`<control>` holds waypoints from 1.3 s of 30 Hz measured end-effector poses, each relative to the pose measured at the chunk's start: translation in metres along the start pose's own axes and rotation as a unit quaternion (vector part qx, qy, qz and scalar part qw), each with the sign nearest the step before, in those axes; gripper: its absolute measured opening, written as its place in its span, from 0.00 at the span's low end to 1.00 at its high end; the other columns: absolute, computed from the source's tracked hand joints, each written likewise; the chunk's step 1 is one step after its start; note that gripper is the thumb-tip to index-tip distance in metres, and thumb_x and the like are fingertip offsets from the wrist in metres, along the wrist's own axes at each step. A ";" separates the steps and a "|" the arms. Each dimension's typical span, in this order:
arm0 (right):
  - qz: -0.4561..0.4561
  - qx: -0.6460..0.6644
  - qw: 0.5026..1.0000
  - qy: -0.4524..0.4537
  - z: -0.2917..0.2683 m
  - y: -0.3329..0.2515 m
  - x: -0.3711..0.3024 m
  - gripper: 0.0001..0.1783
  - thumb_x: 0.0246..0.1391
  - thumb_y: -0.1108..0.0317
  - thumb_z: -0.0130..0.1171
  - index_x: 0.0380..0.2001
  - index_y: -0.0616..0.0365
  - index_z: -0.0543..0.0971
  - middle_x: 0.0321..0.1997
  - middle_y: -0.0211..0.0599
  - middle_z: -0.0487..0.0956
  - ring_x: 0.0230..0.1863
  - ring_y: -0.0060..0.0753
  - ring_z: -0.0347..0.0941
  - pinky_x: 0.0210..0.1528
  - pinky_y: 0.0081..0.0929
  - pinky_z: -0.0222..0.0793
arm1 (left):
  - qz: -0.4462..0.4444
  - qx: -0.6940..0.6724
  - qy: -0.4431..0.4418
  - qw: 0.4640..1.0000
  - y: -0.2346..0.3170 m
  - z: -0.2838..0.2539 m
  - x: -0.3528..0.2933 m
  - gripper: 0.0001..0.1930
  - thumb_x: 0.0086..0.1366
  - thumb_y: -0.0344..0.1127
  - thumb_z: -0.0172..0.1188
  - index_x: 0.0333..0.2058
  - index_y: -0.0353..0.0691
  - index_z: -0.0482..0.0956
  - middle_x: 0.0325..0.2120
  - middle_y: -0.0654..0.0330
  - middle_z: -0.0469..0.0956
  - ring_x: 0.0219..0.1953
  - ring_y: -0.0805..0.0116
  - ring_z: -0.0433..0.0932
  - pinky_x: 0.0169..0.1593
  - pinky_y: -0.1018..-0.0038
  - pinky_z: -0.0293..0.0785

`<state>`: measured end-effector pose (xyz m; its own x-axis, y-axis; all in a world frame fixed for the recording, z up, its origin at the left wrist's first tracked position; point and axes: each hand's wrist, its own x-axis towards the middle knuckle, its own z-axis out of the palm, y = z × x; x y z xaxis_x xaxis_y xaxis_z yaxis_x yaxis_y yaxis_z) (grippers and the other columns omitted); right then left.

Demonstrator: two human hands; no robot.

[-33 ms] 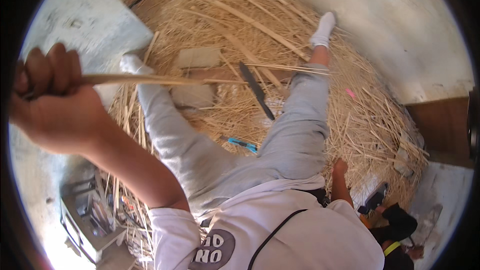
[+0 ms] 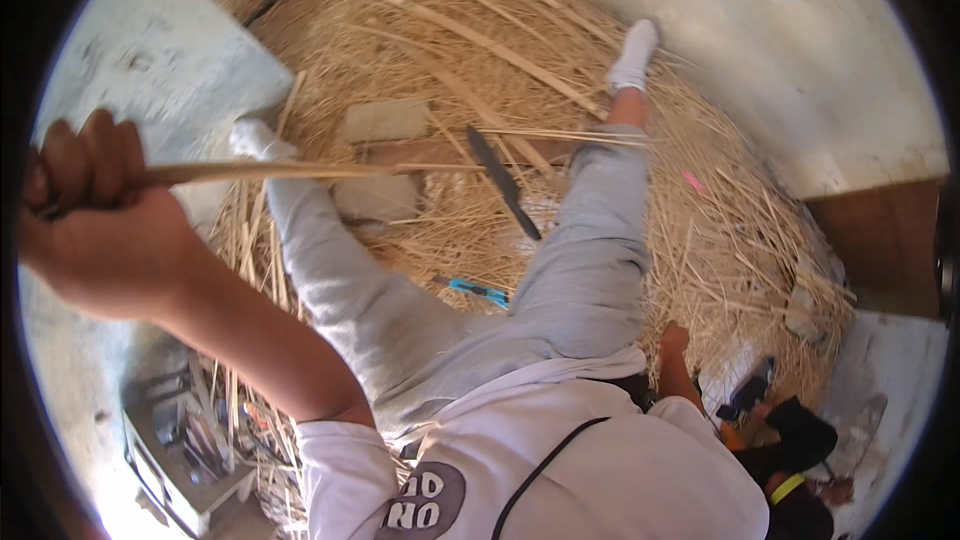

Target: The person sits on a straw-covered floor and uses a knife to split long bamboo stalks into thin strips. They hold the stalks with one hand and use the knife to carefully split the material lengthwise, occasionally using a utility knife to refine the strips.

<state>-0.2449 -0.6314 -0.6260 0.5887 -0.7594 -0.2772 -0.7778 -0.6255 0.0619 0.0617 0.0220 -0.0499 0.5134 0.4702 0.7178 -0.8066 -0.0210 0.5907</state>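
Out at the far left, my left hand (image 2: 100, 180) is closed in a fist around a bundle of pale bamboo strips (image 2: 265, 170). The strips stretch rightward over my left shin, thinning toward the middle. My right hand (image 2: 673, 340) is low beside my right hip, over the straw-like litter; its fingers are too small and turned away to read. Between my spread legs lies a dark-bladed knife (image 2: 503, 183), slanting beside my right knee. Closer to me, a blue utility knife (image 2: 478, 291) rests on the shavings.
Bamboo shavings (image 2: 720, 250) cover the floor. Two flat blocks (image 2: 385, 122) lie between my shins, and long bamboo slats (image 2: 490, 43) beyond. Pale walls (image 2: 790, 50) surround me. A grey open-topped box (image 2: 190, 440) stands lower left. Another person's dark sleeve (image 2: 800, 440) shows lower right.
The view has shifted slightly, moving the floor and legs a little leftward. My left hand has dropped a bit, still gripping the strips. Both knives stay where they lay.
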 end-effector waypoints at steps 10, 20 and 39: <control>0.086 -0.082 0.983 -0.142 0.041 0.080 -0.079 0.11 0.59 0.64 0.56 0.32 0.59 0.82 0.38 0.47 0.84 0.39 0.43 0.82 0.40 0.39 0.77 | 0.008 0.140 0.199 0.970 -0.008 -0.014 0.006 0.20 0.63 0.43 0.54 0.32 0.25 0.78 0.25 0.47 0.78 0.30 0.47 0.84 0.40 0.58 0.82; 0.114 -0.019 0.984 -0.132 0.027 0.101 -0.080 0.10 0.59 0.64 0.57 0.31 0.58 0.81 0.39 0.44 0.84 0.39 0.41 0.81 0.39 0.38 0.77 | 0.006 0.151 0.150 0.977 0.016 0.010 -0.027 0.15 0.61 0.43 0.51 0.23 0.37 0.67 0.17 0.54 0.71 0.21 0.56 0.77 0.38 0.60 0.80; -0.297 0.740 0.578 -0.175 -0.348 -0.200 -0.166 0.17 0.62 0.54 0.57 0.29 0.57 0.74 0.56 0.48 0.77 0.40 0.37 0.76 0.42 0.35 0.71 | 0.015 0.082 0.107 0.991 0.031 0.016 -0.040 0.24 0.75 0.53 0.44 0.23 0.43 0.57 0.14 0.65 0.51 0.16 0.74 0.47 0.22 0.74 0.43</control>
<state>-0.1106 -0.4426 -0.2586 0.9691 -0.2457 -0.0209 0.0496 0.2773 -0.9595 0.0211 -0.0118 -0.0546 0.4015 0.6429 0.6522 -0.7538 -0.1725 0.6341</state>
